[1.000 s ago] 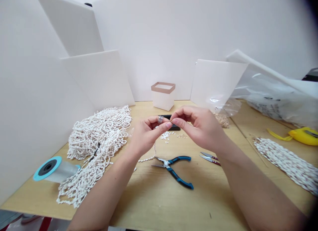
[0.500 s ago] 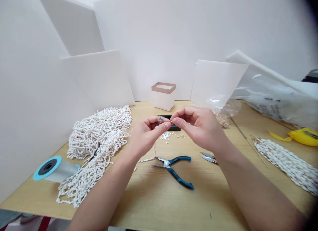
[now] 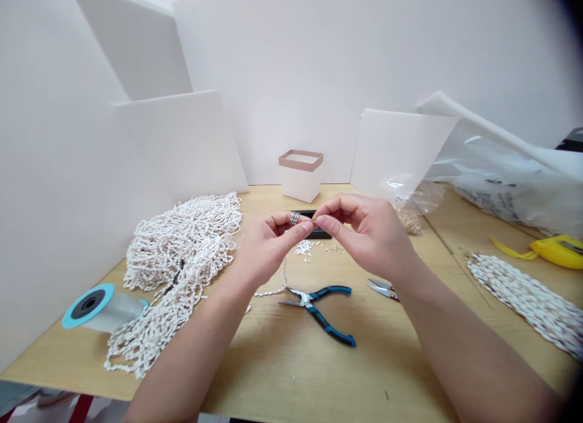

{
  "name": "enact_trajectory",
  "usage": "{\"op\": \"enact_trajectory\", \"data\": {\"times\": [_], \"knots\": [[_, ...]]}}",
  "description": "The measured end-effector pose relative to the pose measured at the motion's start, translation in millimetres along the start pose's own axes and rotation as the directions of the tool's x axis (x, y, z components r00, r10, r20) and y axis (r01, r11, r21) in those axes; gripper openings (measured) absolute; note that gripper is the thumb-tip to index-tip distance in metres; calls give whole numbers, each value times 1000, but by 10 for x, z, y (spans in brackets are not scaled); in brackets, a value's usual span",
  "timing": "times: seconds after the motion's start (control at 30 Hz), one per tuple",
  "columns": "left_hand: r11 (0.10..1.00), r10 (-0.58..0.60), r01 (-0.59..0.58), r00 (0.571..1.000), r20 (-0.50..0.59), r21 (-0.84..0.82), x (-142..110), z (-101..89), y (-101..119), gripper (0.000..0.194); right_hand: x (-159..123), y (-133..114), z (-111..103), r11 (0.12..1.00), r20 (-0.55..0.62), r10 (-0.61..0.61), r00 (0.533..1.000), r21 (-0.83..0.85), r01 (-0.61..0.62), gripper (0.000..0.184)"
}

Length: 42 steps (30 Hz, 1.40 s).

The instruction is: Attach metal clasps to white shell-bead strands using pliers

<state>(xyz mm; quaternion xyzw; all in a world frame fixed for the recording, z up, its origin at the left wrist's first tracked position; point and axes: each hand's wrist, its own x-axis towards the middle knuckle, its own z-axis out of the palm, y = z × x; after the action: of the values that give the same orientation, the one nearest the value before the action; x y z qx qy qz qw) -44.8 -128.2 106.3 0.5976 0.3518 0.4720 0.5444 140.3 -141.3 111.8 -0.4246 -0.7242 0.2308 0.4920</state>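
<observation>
Fingertip to fingertip, my left hand (image 3: 277,241) and my right hand (image 3: 364,232) meet above the table, both closed in a pinch. A tiny gold-coloured piece shows between them, too small to name surely. From my left hand a strand of small white beads (image 3: 285,271) hangs down to the table. Under the hands lie loose white beads (image 3: 303,248) and a little heap of small gold-coloured pieces (image 3: 336,249). Nearer to me rest blue-and-black pliers (image 3: 314,301) with spread handles. Small scissors (image 3: 382,288) lie beside my right forearm.
White bead strands (image 3: 177,247) are heaped at left beside a spool of clear line (image 3: 104,311). A white box with a brown rim (image 3: 301,162) and a black tray (image 3: 323,233) stand behind my hands. More strands (image 3: 523,298), a yellow tape measure (image 3: 558,251) and plastic bags (image 3: 492,192) lie right.
Both hands stay almost in place, still pinched together. The whole view has shifted very slightly; nothing on the table has visibly moved.
</observation>
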Motion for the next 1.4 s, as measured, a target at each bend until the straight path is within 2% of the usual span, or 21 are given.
{"op": "enact_trajectory", "data": {"times": [0.17,0.4,0.5,0.63,0.7,0.83,1.1,1.4], "knots": [[999,0,0,1000,-18,39,3,-7,-17,24,-11,-23,7,997,-18,-23,1000,-71,22,12],[992,8,-12,999,31,129,10,-42,-73,26,-40,-22,68,990,-63,-47,997,-136,38,9],[993,-1,-4,999,44,115,17,-44,-81,26,-37,2,79,997,-42,-7,999,-76,3,10],[998,-16,14,999,43,62,24,-41,-69,28,2,40,60,985,34,82,996,146,-86,15],[999,-12,10,999,45,51,24,-44,-64,28,21,50,45,971,57,109,992,206,-119,18],[999,-9,7,999,36,36,26,-52,-66,28,28,49,30,965,48,137,989,220,-145,19],[1000,-14,15,998,54,-9,40,-41,-70,28,9,31,63,974,4,97,995,205,-96,15],[997,-23,30,996,89,-76,62,-48,-92,28,4,14,39,963,47,123,991,236,-130,14]]}}
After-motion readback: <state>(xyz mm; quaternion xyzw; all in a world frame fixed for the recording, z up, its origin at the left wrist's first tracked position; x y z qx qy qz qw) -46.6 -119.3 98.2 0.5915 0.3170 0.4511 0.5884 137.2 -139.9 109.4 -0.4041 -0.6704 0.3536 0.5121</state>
